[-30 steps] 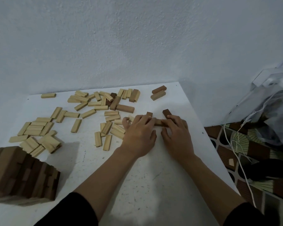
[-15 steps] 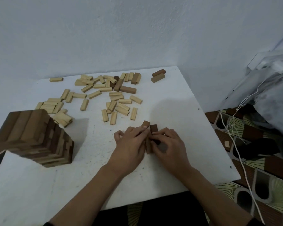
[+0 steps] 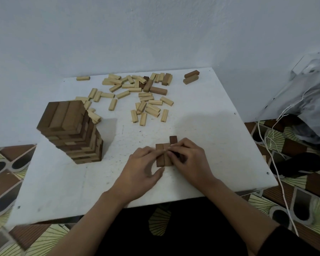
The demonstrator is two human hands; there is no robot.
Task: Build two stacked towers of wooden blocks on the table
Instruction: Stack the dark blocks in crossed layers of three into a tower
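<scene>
A finished tower (image 3: 72,132) of brown wooden blocks stands on the left of the white table (image 3: 220,145). Near the front middle, two brown blocks (image 3: 162,157) lie flat side by side. A darker third block (image 3: 173,140) lies along their right side and sticks out farther back. My left hand (image 3: 142,170) touches the pair from the left with fairly straight fingers, its thumb at their near end. My right hand (image 3: 188,161) curls its fingers round the darker block and hides most of it.
Several loose pale blocks (image 3: 137,97) lie scattered over the back of the table, with a few brown ones (image 3: 158,90) among them. Two brown blocks (image 3: 191,77) sit at the back right corner. A white cord (image 3: 277,174) and a bag (image 3: 312,100) lie off the table's right edge.
Both hands have pulled the brown blocks from beside the pile toward the front of the table and turned them lengthwise, side by side. The tower has come fully into view.
</scene>
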